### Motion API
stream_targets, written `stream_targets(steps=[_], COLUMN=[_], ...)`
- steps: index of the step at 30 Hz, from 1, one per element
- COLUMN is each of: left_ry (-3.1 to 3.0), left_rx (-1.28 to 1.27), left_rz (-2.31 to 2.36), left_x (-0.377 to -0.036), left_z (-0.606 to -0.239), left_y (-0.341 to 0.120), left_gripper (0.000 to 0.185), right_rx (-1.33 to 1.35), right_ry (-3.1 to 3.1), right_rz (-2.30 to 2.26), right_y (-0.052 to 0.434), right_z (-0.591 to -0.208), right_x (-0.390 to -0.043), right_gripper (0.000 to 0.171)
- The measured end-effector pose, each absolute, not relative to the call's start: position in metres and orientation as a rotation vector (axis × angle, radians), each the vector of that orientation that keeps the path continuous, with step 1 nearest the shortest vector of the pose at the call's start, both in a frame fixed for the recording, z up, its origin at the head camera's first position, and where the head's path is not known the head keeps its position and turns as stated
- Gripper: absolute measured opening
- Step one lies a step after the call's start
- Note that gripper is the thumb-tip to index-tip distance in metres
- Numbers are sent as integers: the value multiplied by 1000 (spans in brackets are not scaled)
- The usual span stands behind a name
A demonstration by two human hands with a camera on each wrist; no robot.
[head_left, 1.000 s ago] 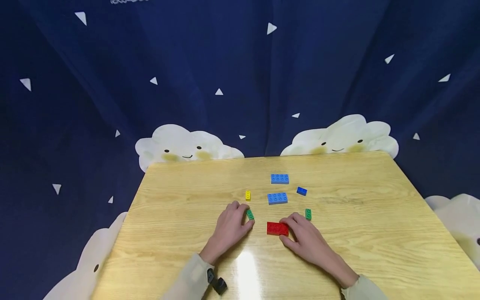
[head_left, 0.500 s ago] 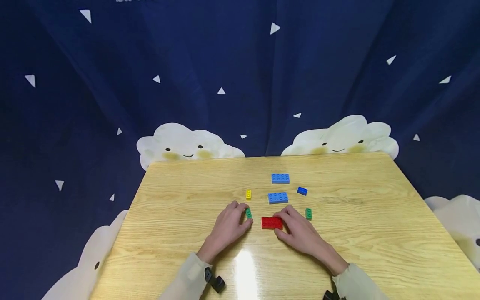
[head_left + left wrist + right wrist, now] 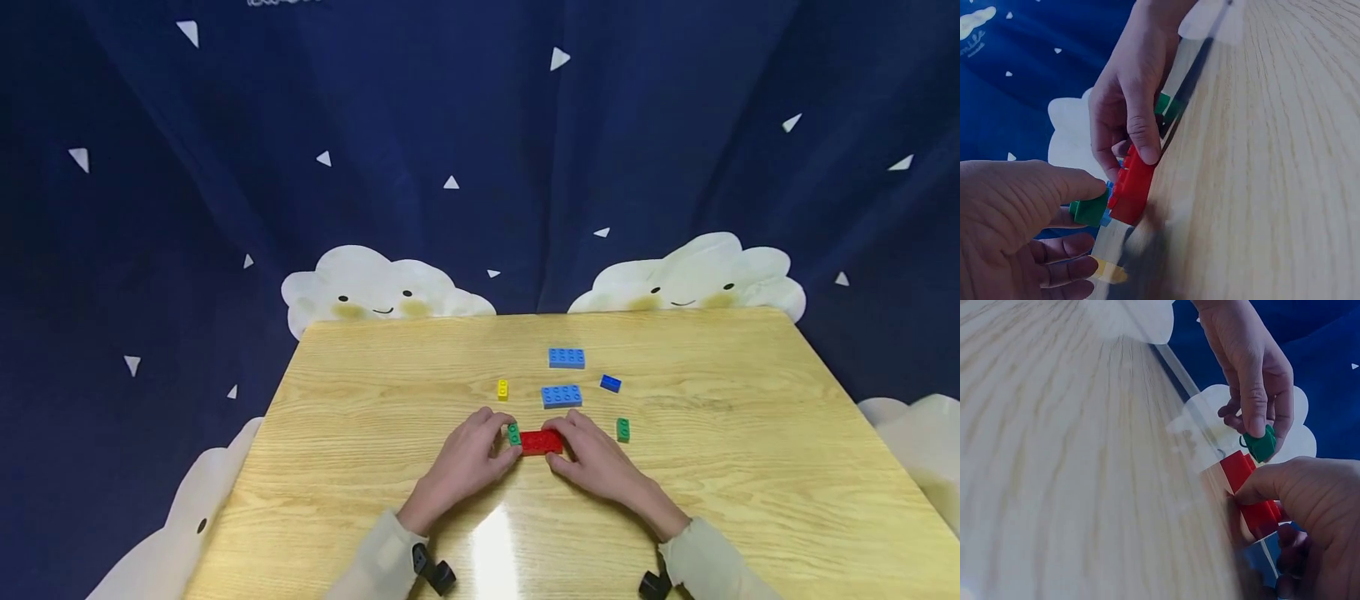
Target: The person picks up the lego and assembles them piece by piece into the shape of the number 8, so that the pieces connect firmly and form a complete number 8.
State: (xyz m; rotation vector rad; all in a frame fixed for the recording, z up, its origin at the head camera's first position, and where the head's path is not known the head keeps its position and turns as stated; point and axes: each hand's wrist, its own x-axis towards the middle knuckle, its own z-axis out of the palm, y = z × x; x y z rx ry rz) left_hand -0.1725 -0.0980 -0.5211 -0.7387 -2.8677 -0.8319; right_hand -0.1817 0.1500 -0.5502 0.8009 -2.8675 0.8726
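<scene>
My left hand (image 3: 472,457) pinches a small green brick (image 3: 513,434) and holds it against the left end of a red brick (image 3: 542,442). My right hand (image 3: 596,456) grips the red brick at its right end. In the left wrist view the green brick (image 3: 1089,210) sits between thumb and fingers, touching the red brick (image 3: 1131,186). The right wrist view shows the green brick (image 3: 1260,445) just above the red brick (image 3: 1249,490), which my thumb presses. Both bricks are low over the wooden table (image 3: 375,500).
On the table beyond my hands lie two light blue bricks (image 3: 562,395) (image 3: 566,357), a yellow brick (image 3: 502,388), a dark blue brick (image 3: 611,383) and a second green brick (image 3: 622,429). A dark blue curtain with white clouds (image 3: 375,292) hangs behind the table.
My right hand has slid the red brick leftward and away. My left hand has brought the green brick rightward to meet the red brick's left end.
</scene>
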Motion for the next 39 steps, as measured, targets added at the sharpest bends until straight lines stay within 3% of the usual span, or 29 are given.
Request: stream_targets(steps=[19, 39], left_ry=[-2854, -2883], left_rx=[-805, -702], left_rz=[-784, -943], left_x=[-174, -174], left_z=[-525, -528], left_y=[-91, -93], left_gripper=[36, 34], right_rx=[812, 809], right_ry=[-2875, -2880], right_rz=[859, 869], right_y=[141, 144], right_z=[-550, -551], right_x=[-182, -182], right_gripper=[36, 36])
